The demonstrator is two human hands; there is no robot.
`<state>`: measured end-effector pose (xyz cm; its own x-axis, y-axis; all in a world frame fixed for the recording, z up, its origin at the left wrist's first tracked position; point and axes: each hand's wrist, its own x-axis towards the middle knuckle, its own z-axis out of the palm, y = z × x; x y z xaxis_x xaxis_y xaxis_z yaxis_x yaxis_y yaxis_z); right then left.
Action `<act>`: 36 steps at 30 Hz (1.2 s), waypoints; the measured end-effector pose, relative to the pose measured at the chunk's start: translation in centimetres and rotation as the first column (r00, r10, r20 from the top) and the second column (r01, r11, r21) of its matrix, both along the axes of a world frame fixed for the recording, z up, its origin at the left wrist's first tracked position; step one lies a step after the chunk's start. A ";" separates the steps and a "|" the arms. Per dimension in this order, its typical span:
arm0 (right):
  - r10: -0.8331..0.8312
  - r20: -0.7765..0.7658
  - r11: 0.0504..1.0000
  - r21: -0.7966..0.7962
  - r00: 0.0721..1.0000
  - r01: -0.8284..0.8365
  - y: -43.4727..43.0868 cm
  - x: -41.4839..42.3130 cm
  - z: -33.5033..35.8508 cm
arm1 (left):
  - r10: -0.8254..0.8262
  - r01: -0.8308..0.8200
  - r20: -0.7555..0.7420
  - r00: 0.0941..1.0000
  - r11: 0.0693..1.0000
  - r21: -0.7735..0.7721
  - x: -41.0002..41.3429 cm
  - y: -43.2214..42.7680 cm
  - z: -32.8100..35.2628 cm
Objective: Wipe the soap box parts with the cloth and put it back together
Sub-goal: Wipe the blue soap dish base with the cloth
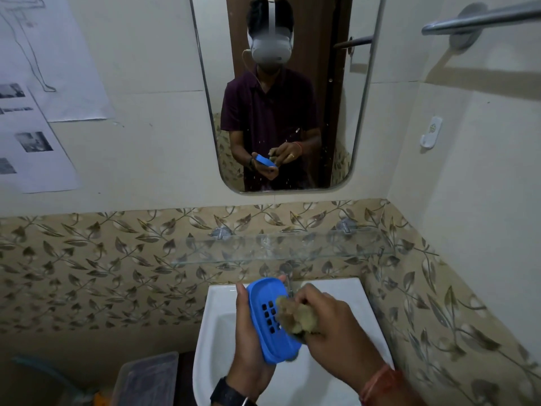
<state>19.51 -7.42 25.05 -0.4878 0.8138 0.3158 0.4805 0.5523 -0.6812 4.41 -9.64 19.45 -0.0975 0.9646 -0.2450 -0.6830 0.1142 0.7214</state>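
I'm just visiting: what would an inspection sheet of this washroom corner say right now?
Surface: white ceramic washbasin, below both hands.
Job's things: blue slotted plastic soap box tray, tilted, held above the basin; bunched yellow-brown cloth pressed on it; other box parts not seen.
Clutter: clear plastic tub, lower left.
Hands: left hand holds the tray by its edges; right hand grips the cloth.
Cables: thin cord off the white headset, reflected in the rounded wall mirror.
Surroundings: glass shelf, metal towel rail, printed paper sheets, leaf-pattern tiles.
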 end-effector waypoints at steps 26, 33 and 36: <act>-0.087 -0.124 0.992 -0.105 0.988 0.074 0.5 -2.1 -0.3 | -0.023 0.022 -0.018 1.000 0.999 -0.029 -1.2 0.9 -0.8; 0.129 -0.080 0.985 -0.102 0.988 -0.137 -0.8 -3.7 -0.8 | -0.050 0.050 0.027 0.998 0.998 -0.035 -1.8 1.1 -1.0; 0.221 0.047 0.963 -0.166 0.974 -0.211 -0.3 -1.7 -0.8 | -0.062 0.063 0.019 0.998 0.997 -0.050 -3.2 1.3 -1.4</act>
